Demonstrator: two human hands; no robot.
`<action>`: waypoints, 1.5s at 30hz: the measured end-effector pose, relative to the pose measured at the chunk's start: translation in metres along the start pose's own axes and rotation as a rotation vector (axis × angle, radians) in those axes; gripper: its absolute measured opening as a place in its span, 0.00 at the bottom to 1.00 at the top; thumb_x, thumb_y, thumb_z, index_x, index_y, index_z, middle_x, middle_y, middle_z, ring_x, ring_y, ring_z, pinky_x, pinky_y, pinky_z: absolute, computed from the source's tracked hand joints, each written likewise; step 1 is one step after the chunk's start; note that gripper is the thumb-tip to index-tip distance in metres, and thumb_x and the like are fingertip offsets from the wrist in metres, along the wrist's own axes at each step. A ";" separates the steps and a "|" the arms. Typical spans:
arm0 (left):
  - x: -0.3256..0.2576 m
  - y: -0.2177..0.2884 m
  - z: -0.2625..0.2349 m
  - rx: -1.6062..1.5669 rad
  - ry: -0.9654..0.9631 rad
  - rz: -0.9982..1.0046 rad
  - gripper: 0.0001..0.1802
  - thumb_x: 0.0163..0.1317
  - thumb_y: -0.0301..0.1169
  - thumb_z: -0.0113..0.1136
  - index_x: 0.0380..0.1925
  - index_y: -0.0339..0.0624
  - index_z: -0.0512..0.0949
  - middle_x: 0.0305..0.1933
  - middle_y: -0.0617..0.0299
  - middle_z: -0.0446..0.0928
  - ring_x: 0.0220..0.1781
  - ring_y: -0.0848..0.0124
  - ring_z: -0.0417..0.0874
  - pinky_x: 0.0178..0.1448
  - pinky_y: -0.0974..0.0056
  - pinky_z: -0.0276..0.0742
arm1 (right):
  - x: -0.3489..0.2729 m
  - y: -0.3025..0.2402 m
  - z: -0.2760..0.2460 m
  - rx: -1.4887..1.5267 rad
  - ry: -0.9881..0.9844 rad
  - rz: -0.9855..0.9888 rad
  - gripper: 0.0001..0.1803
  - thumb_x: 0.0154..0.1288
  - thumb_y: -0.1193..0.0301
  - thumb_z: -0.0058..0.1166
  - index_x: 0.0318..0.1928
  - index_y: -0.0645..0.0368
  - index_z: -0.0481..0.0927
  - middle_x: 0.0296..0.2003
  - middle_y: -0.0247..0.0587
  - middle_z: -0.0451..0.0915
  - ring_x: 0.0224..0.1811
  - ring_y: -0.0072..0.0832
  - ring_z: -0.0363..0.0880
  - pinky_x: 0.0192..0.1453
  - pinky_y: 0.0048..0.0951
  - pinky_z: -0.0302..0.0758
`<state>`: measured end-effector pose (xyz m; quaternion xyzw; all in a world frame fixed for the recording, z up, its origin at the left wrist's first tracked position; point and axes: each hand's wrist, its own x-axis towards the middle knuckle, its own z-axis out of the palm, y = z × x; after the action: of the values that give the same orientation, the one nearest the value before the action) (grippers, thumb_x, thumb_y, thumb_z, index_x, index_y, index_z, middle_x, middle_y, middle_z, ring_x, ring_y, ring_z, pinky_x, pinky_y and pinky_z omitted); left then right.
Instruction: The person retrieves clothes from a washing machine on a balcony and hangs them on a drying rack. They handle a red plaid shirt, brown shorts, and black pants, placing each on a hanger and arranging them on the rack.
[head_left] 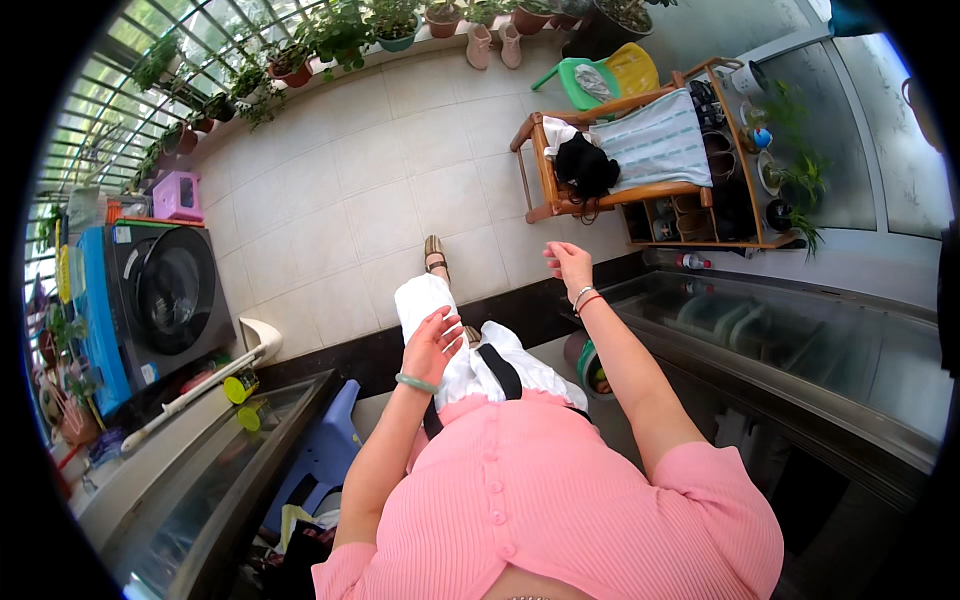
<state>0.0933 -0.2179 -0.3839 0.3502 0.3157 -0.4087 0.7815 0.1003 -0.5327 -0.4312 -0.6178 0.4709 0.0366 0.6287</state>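
My left hand (432, 345) hangs in front of my white trousers (428, 298), its fingers loosely bent and apart, holding nothing. A pale green bangle (416, 383) circles that wrist. Farther forward and to the right, my right hand (571, 266) is in the air over the tiles near the doorway, its fingers loosely curled with nothing visible between them. A wooden chair (545, 210) is the nearest furniture to it, with a striped light-blue cloth (655, 143) and a black item (585, 168) on top. My sandalled foot (435, 258) is on the tiled floor beyond the dark door sill.
Glass sliding doors (780, 325) flank the doorway. A dark front-loading washing machine (172, 290) stands left, with a long white-handled tool (205, 383) near it. Potted plants (290, 65) line the barred window. A small green-and-yellow chair (590, 80) and shoe rack (720, 220) are at right.
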 end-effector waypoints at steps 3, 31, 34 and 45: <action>0.057 0.027 0.012 0.036 0.017 -0.131 0.17 0.69 0.37 0.53 0.55 0.47 0.73 0.47 0.64 0.77 0.47 0.70 0.77 0.53 0.63 0.74 | 0.060 -0.019 -0.029 -0.035 0.153 -0.021 0.09 0.66 0.67 0.55 0.40 0.57 0.84 0.32 0.30 0.84 0.25 0.14 0.75 0.26 0.18 0.71; 0.364 0.039 0.251 0.238 0.135 -0.510 0.16 0.71 0.38 0.51 0.53 0.42 0.73 0.44 0.61 0.79 0.43 0.71 0.80 0.50 0.65 0.76 | 0.505 -0.039 -0.109 -1.214 0.264 0.070 0.20 0.59 0.62 0.63 0.50 0.53 0.77 0.57 0.40 0.72 0.61 0.40 0.68 0.64 0.51 0.63; 0.389 0.033 0.276 0.266 0.077 -0.506 0.16 0.71 0.37 0.51 0.53 0.41 0.74 0.46 0.60 0.78 0.45 0.71 0.80 0.51 0.64 0.76 | 0.492 -0.035 -0.125 -1.132 0.189 -0.351 0.10 0.60 0.67 0.61 0.41 0.55 0.79 0.42 0.39 0.78 0.48 0.39 0.75 0.60 0.45 0.66; 0.413 0.087 0.371 0.310 -0.118 -0.422 0.27 0.67 0.35 0.58 0.62 0.37 0.63 0.57 0.60 0.73 0.56 0.71 0.75 0.61 0.62 0.73 | 0.280 -0.212 -0.069 -0.868 -0.284 -1.043 0.11 0.51 0.75 0.56 0.38 0.53 0.80 0.28 0.32 0.71 0.28 0.24 0.74 0.26 0.23 0.73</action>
<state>0.4376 -0.6522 -0.4746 0.3675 0.2692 -0.6258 0.6331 0.3508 -0.7880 -0.4376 -0.9483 -0.0316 -0.0051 0.3157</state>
